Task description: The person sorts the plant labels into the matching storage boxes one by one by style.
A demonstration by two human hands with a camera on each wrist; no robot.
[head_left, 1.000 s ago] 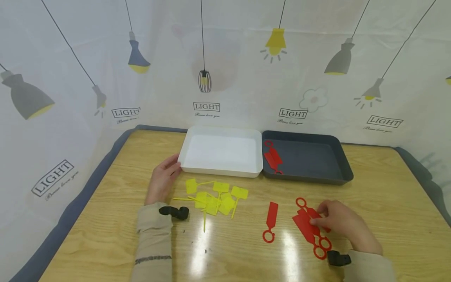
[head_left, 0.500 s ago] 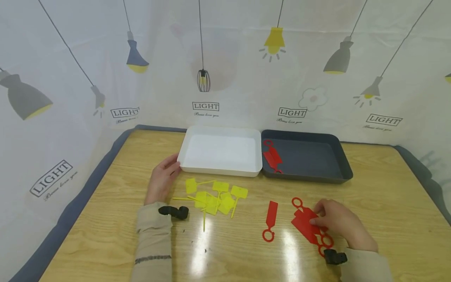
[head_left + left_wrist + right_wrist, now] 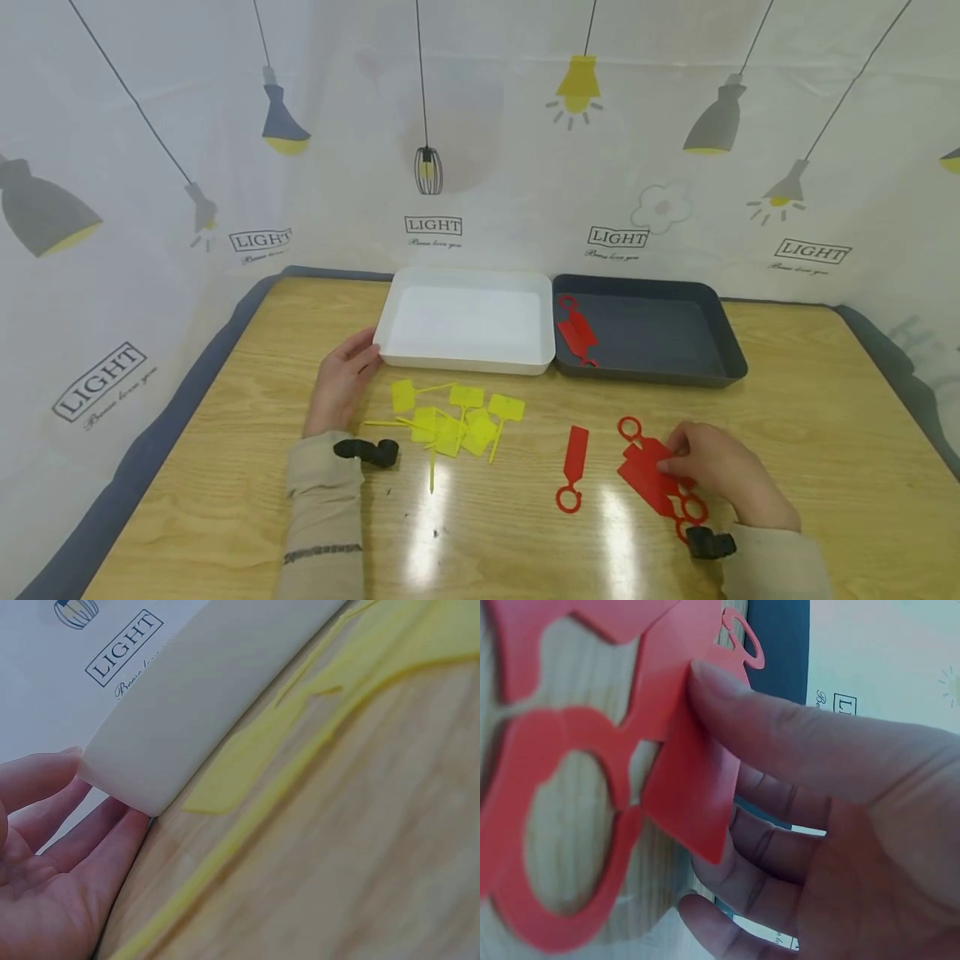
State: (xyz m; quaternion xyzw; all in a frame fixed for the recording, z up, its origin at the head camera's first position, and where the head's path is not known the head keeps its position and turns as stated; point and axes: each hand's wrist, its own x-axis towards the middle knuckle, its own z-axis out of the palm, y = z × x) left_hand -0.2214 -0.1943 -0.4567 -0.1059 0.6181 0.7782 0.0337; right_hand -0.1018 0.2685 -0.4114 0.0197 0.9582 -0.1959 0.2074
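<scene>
In the head view my right hand (image 3: 723, 467) is at a pile of red ring tags (image 3: 643, 479) on the right of the table. The right wrist view shows its thumb on top of a red ring tag (image 3: 694, 784) and the fingers behind it, pinching it. Left of the pile lies a single tag (image 3: 576, 454). My left hand (image 3: 341, 383) rests against the left front corner of a white tray (image 3: 465, 365). In the left wrist view, its thumb is at the rim and the fingertips touch the outer wall (image 3: 150, 757).
Yellow T-shaped plant labels (image 3: 447, 433) lie in a heap before the white tray. To its right, side by side with it, stands a dark grey tray (image 3: 652, 333) with red tags (image 3: 576, 333) at its left end. A printed curtain (image 3: 510, 167) hangs behind the table (image 3: 247, 467).
My right hand has shifted slightly left among the red tags, and the tags in the pile now overlap more closely. The left hand stays at the white tray. The head view has drifted a little.
</scene>
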